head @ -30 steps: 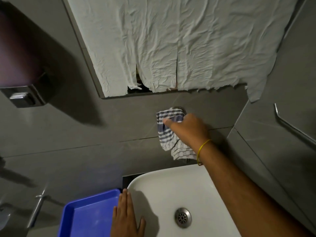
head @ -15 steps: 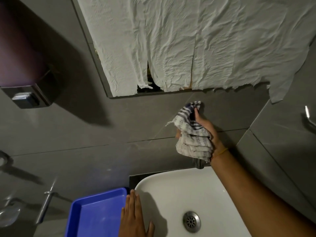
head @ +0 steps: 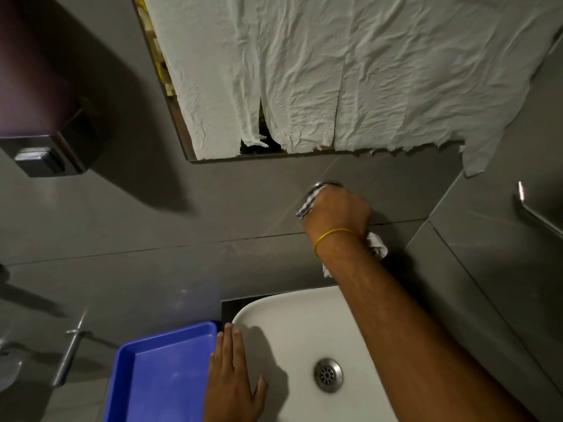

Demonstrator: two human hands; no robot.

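Note:
My right hand (head: 336, 213) grips a striped blue-and-white cloth (head: 377, 246) and presses it against the chrome tap fitting (head: 326, 184) on the grey wall above the basin. Most of the cloth is hidden under the hand; bits stick out at its left and below the wrist, which wears a yellow band. My left hand (head: 233, 376) lies flat with straight fingers on the left rim of the white wash basin (head: 292, 318). The basin's metal drain (head: 328, 374) shows at the bottom.
A blue plastic tray (head: 158, 373) sits left of the basin. Crumpled white paper (head: 335, 71) covers the mirror above. A dark soap dispenser (head: 39, 117) hangs at upper left; a metal rail (head: 536, 211) is on the right wall, and a metal handle (head: 68, 351) at lower left.
My right hand has turned over and closed round the tap fitting with the cloth, which half a second ago hung open in front of the wall. The left hand stays on the basin rim.

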